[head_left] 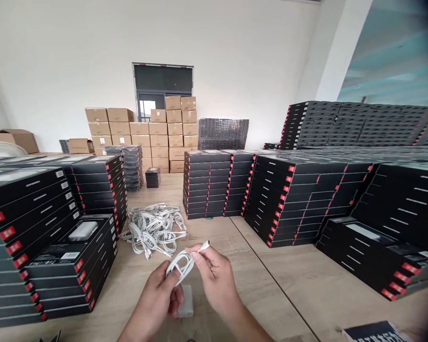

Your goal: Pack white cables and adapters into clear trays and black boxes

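My left hand (156, 298) and my right hand (216, 275) are both closed on one coiled white cable (180, 263), held just above the wooden table (288, 285). The cable's plug end (204, 245) sticks up from my right fingers. Below my left fingers a small white block (186, 300), maybe an adapter, shows; whether it is held or lying on the table I cannot tell. A loose pile of white cables (153, 230) lies on the table just beyond my hands.
Tall stacks of flat black boxes with red tabs stand on the left (32, 228), centre (216, 183) and right (299, 199). An open box holding a white charger (82, 231) tops the near left stack. Brown cartons (164, 133) are piled at the back wall.
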A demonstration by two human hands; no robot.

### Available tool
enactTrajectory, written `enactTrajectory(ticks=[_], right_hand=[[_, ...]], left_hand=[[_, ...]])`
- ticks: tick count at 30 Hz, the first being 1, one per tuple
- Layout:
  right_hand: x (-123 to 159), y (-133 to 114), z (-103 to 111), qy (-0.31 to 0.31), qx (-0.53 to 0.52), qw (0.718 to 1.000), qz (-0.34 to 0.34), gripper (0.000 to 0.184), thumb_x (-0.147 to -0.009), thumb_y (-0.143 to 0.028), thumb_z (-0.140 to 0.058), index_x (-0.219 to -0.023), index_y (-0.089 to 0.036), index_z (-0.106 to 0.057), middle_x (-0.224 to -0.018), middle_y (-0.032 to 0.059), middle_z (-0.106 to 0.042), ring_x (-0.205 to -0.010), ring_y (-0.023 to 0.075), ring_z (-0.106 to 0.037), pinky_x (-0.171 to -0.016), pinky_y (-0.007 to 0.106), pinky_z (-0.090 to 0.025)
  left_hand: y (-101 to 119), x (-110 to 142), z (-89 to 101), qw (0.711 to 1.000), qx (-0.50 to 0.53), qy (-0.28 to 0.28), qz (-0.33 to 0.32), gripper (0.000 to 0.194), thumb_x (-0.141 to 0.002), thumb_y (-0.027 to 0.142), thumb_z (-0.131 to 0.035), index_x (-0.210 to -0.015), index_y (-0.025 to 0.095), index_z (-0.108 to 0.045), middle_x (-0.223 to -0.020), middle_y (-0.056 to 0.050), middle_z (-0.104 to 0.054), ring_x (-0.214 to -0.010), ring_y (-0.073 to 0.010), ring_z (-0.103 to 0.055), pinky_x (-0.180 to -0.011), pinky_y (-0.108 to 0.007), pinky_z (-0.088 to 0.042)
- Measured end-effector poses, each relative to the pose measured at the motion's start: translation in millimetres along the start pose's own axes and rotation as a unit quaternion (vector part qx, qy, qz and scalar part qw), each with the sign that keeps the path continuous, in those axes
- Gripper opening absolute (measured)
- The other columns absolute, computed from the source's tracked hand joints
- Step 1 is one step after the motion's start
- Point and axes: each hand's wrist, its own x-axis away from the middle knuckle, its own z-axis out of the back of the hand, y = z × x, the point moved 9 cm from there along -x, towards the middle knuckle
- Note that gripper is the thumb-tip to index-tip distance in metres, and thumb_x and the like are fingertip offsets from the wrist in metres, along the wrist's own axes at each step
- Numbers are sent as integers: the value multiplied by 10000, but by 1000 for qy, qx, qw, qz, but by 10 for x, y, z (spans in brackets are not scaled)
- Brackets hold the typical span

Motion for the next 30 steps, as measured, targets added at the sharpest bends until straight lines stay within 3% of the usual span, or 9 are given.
enactTrajectory(ticks=[3, 6, 9, 13, 15, 19, 22, 27, 30], right_hand=[[14, 38, -63, 9, -82, 996, -22, 220, -848, -397, -652, -982, -229, -698, -1039, 64, -720, -946, 234, -662, -860, 331, -495], [43, 149, -261, -14, -245, 964, -98, 376, -794, -417, -713, -1117, -236, -647, -1178, 86, -678, -1095, 254, -626, -948, 376, -473], [45, 268, -333, -2, -364, 916, -167, 306, -783, -419, -719, -992, -205, -655, -1002, 86, -722, -931, 239, -687, -874, 392, -512], [-75, 449, 107, 133, -409, 887, -169, 247, -700, -332, -784, -831, -232, -600, -636, -60, -599, -526, 115, -578, -553, 254, -499], [-137, 529, 349, 171, -394, 888, -164, 271, -673, -320, -800, -808, -237, -580, -541, -98, -491, -422, 82, -462, -441, 217, -422], [-183, 666, 612, 202, -373, 889, -173, 287, -666, -348, -803, -805, -226, -583, -490, -118, -407, -363, 60, -355, -375, 203, -348], [-178, 713, 639, 209, -381, 883, -179, 274, -685, -350, -779, -856, -224, -605, -477, -120, -395, -360, 61, -370, -379, 201, -359], [-147, 736, 537, 194, -387, 876, -211, 147, -738, -330, -678, -804, -219, -608, -566, -46, -602, -531, 149, -613, -559, 296, -522], [-123, 658, 494, 182, -307, 913, -196, 150, -781, -376, -606, -802, -228, -617, -746, 21, -735, -730, 218, -686, -663, 338, -540]], left_hand=[[50, 12, -62, 1000, 3, -13, -23, 461, -776, 596, -531, -971, 178, -506, -485, 53, -551, -320, -76, -401, -374, -196, -169], [75, 33, -231, 997, 16, -62, -32, 501, -794, 616, -509, -1026, 172, -498, -516, 51, -551, -345, -77, -393, -387, -202, -202], [116, 59, -252, 995, -38, -84, -44, 492, -825, 637, -456, -988, 176, -517, -551, 34, -559, -383, -97, -422, -408, -218, -263], [274, 146, 136, 977, -197, -17, -86, 414, -849, 592, -463, -727, 199, -515, -634, 15, -558, -575, -140, -506, -558, -249, -374], [202, 195, 269, 953, -297, -32, -49, 343, -779, 521, -597, -669, 203, -531, -641, 16, -561, -649, -166, -522, -581, -250, -350], [-151, 247, 363, 893, -443, -58, 55, 178, -565, 312, -741, -634, 219, -606, -633, 9, -615, -641, -209, -545, -527, -261, -274], [-234, 191, 312, 880, -474, -8, 36, 111, -568, 259, -686, -593, 228, -583, -605, 8, -607, -599, -205, -529, -520, -269, -247], [-173, 54, 120, 933, -355, 29, -56, 193, -672, 214, -555, -534, 220, -421, -539, 29, -505, -583, -161, -475, -549, -260, -286], [-228, -19, 134, 982, -167, 79, -47, 124, -727, 251, -558, -708, 229, -438, -587, 49, -524, -546, -145, -504, -495, -234, -343]])
